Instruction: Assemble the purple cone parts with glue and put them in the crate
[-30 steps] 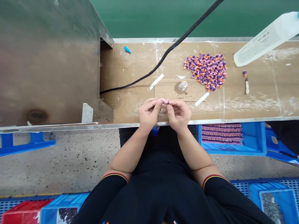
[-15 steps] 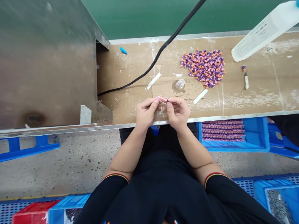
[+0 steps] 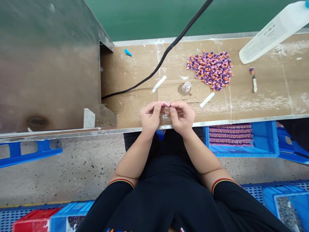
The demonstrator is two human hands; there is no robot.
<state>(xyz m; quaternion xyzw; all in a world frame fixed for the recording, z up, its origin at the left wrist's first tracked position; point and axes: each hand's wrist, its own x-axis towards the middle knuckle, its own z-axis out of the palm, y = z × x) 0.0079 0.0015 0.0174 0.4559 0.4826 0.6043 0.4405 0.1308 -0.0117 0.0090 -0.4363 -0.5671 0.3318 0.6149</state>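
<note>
My left hand [image 3: 150, 116] pinches a small pink piece [image 3: 163, 103] over the front edge of the cardboard-covered bench [image 3: 135, 112]. Close beside it, my right hand [image 3: 182, 118] grips a small purple and pink piece [image 3: 169, 104] between thumb and index finger. The fingertips of both hands nearly meet. Beyond them stands a small clear cup [image 3: 186, 87] on a damp cardboard sheet [image 3: 169, 90]. A heap of purple, pink and orange pieces [image 3: 212, 69] lies behind the cup to the right.
White strips [image 3: 159, 83] flank the cup. A black cable [image 3: 159, 64] crosses the bench. At right are a white bottle [image 3: 270, 33] and a small knife [image 3: 254, 84]. A metal box [image 3: 48, 71] fills the left. Below the edge, a blue crate [image 3: 264, 138] holds rows of pieces.
Both hands have shifted slightly to the left. The pink piece is turned and shows less of its face, and the purple and pink piece has moved left with my right hand.
</note>
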